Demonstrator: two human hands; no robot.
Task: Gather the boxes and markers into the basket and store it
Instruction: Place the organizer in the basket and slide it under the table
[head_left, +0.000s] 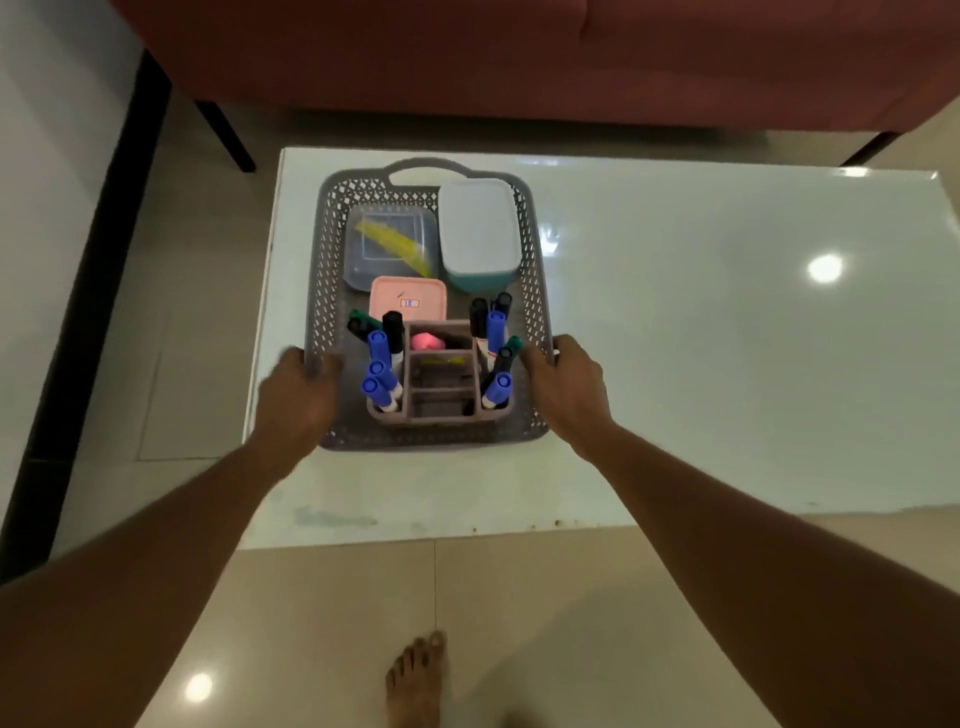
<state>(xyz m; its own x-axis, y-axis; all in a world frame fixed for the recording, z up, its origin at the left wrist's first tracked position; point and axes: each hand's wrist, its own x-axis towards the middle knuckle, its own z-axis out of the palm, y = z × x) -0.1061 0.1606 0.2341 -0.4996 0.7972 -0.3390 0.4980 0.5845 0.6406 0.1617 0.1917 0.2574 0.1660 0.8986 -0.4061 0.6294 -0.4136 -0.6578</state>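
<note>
White glossy table (675, 338) before a red sofa (519, 52); on its near left part sits a grey basket (332, 244), with three lidded boxes (478, 228) at the back and markers (382, 364) upright in a desk organiser (441, 410) at the front; left hand (298, 397), blurred, and right hand (566, 384) each clasp a side rim near the front corners; lifting well probably means raising both sides evenly and level, so the upright markers do not tip.

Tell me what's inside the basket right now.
The basket holds a clear box, a pale blue box, a pink box, and an organizer with markers standing in its side slots. Lids hide what the blue and pink boxes contain; the basket floor beneath is covered.
</note>
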